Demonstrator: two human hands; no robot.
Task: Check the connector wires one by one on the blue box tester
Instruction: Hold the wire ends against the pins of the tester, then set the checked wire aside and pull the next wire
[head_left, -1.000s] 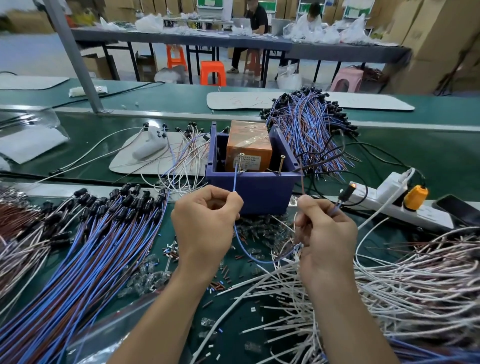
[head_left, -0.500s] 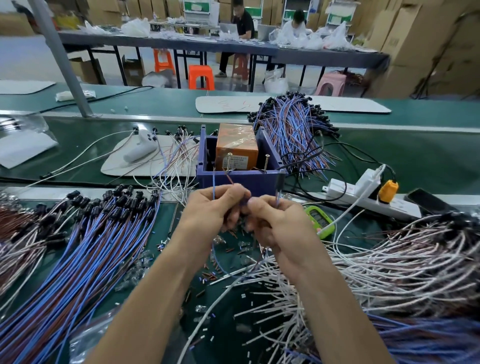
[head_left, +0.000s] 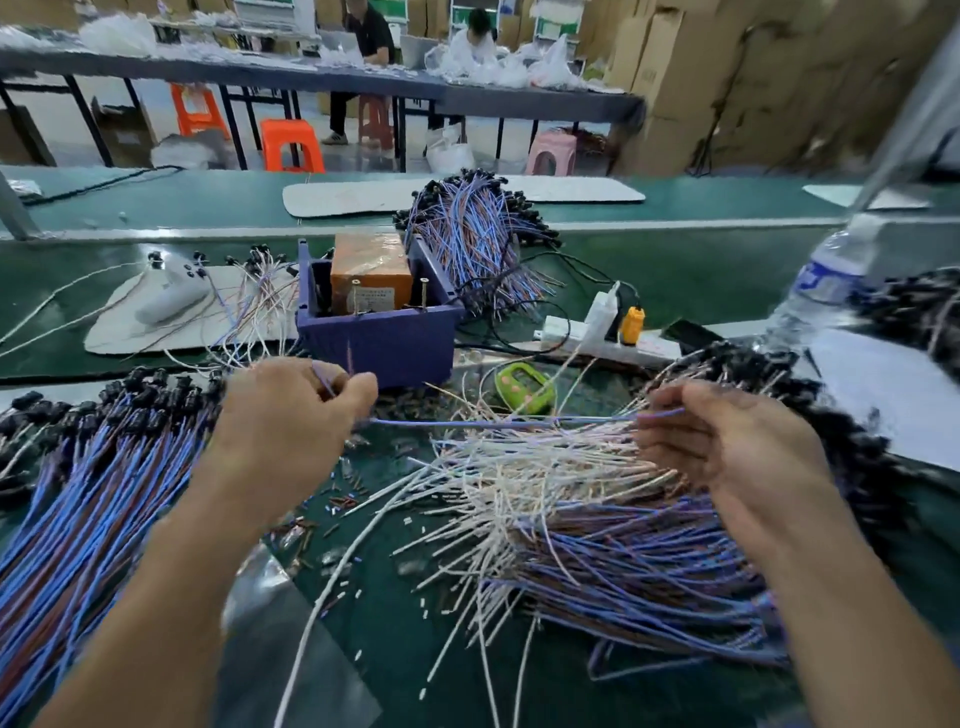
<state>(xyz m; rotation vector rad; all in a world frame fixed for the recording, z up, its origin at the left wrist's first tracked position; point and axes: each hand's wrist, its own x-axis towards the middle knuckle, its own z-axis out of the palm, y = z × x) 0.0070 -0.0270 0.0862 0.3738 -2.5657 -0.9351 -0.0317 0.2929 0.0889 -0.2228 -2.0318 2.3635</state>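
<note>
At the lower left of the frame a bundle of blue and brown wires (head_left: 93, 467) with black connectors fanned across the green table (head_left: 701, 270). Above it, in the left middle, a white mat (head_left: 119, 332) carried a few loose wires. The left hand (head_left: 291, 415) sat just left of centre, its grip closed in a pinch on a single blue wire (head_left: 467, 423), whose short end stood up in front of the blue box tester (head_left: 379, 338). The tester stood on the table just beyond that hand, at the centre of the frame, open at the top with an orange block (head_left: 371, 275) inside it. From the pinch the blue wire ran level toward the right, above a pile of white and blue wires (head_left: 597, 509) in the lower centre and right. A green device (head_left: 524, 387) lay right of the tester, near a white power strip (head_left: 597, 327). The right hand (head_left: 727, 441) was at the right middle, fingers loosely curled; the wire's far end reached its fingertips, but blur hid whether that grip held it. A water bottle (head_left: 826, 280) stood at the far right
</note>
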